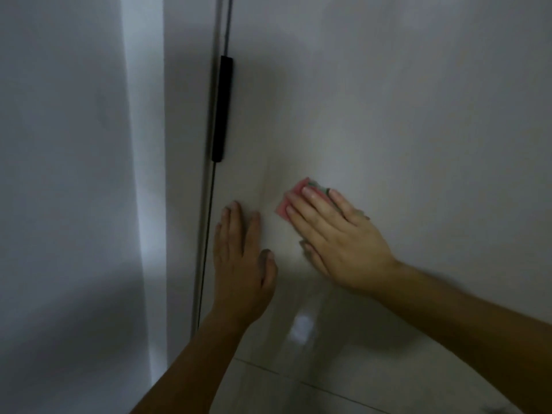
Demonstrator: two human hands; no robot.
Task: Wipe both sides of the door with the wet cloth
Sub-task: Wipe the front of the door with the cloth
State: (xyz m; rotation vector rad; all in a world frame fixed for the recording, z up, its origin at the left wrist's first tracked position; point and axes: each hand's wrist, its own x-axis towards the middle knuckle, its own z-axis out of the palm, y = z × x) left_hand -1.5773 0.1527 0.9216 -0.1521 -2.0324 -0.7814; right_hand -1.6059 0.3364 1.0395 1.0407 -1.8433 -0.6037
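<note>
Pressing a small pink cloth [294, 188], green at its far edge, onto the white door [418, 115] with the right hand [337, 240]: fingers straight and slightly spread, palm flat on top, below and to the right of the black handle [222, 109]. Bracing with the left hand [242, 252], likewise flat on the panel, fingers straight and close together, thumb out, directly below the handle and just beside the door's edge; apart from the cloth, gripping nothing.

Judged soft, limp and light, as cloths go; folded small enough to sit mostly hidden under the fingers. Being wet, likely to glide on the smooth, glossy panel and to bunch if shoved from one corner. Best held under a flat palm with even pressure rather than pinched by an edge.

Rigid panel, probably apt to give under a push, hence the steadying hand on the handle side.

Further below the handle, pale glossy floor [328, 392] with a patch of glare.

No brand, label or writing readable anywhere; dim and a little blurred throughout
</note>
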